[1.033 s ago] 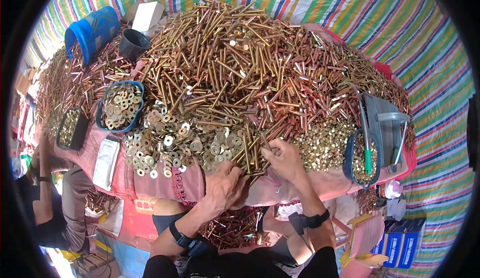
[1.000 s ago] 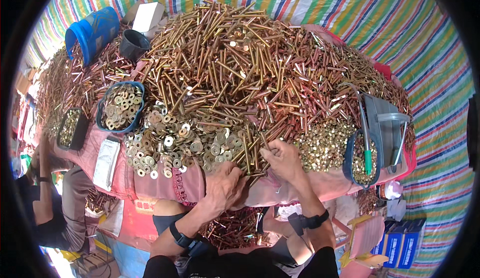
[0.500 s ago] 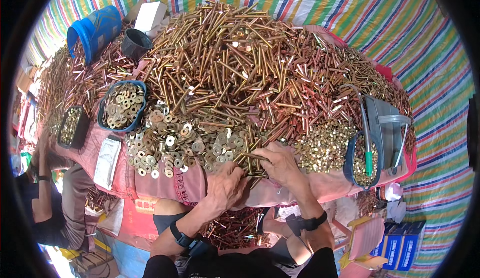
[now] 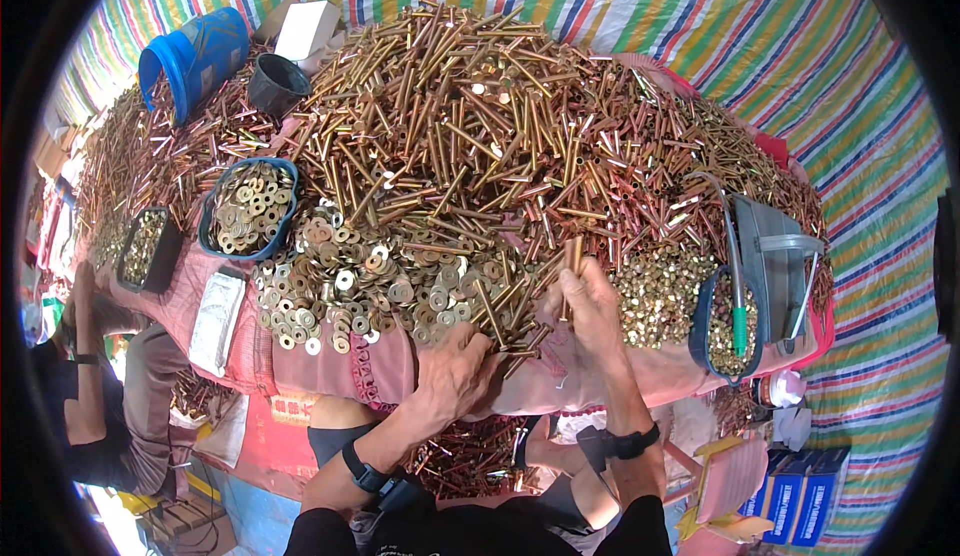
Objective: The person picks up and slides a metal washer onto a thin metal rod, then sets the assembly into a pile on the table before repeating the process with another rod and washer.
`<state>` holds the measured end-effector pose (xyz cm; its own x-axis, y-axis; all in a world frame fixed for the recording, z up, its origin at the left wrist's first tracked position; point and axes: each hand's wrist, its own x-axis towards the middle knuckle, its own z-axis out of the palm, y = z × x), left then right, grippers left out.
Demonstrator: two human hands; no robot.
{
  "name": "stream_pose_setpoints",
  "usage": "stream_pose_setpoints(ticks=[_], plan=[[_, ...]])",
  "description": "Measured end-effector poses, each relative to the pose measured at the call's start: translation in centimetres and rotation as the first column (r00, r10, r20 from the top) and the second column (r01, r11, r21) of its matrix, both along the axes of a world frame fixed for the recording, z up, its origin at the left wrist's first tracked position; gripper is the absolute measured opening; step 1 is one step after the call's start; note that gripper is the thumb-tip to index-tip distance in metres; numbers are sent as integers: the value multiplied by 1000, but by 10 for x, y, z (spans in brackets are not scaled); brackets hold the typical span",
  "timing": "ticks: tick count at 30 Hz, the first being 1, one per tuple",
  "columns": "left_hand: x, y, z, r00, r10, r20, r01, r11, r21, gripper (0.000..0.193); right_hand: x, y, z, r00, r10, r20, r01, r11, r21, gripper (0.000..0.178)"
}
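Note:
My left hand [image 4: 458, 368] is closed at the near edge of the heap, its curled fingers around the ends of several brass-coloured bolts [image 4: 492, 314] that fan out beside it. Its fingertips are partly hidden. Just to the right, my right hand [image 4: 594, 306] is raised, thumb and fingers closed on a brass-coloured metal tube [image 4: 573, 254] held nearly upright. Whether it is one piece or two pressed together I cannot tell. Flat washers [image 4: 345, 281] lie left of my hands, and small nuts [image 4: 655, 301] lie to the right.
A large pile of metal tubes [image 4: 430, 126] rises beyond my hands. Around it stand a washer basin [image 4: 205, 241], a nut basin [image 4: 706, 351], a grey scoop-like container [image 4: 755, 218], a blue bucket [image 4: 212, 51] and a black pot [image 4: 277, 86]. At left another person's arm [image 4: 88, 376] shows.
My right hand has moved up and right, away from the left hand, and its tube has swung from nearly level to nearly upright. The left hand has stayed almost in place.

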<state>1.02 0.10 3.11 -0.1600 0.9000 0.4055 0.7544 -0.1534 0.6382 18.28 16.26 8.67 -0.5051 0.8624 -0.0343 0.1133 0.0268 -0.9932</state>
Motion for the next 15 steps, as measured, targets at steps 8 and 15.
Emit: stream_pose_setpoints(ticks=[8, 15], plan=[[-2, 0, -10, 994, -42, 104, 43, 999, -4, 28, -36, -30, -3, 730, 46, 681, -323, 902, 285, 37], [-2, -3, 2, 978, -31, 208, 31, 1000, 6, 35, -31, -22, 5, 798, 142, 586, -301, 936, 182, 32]])
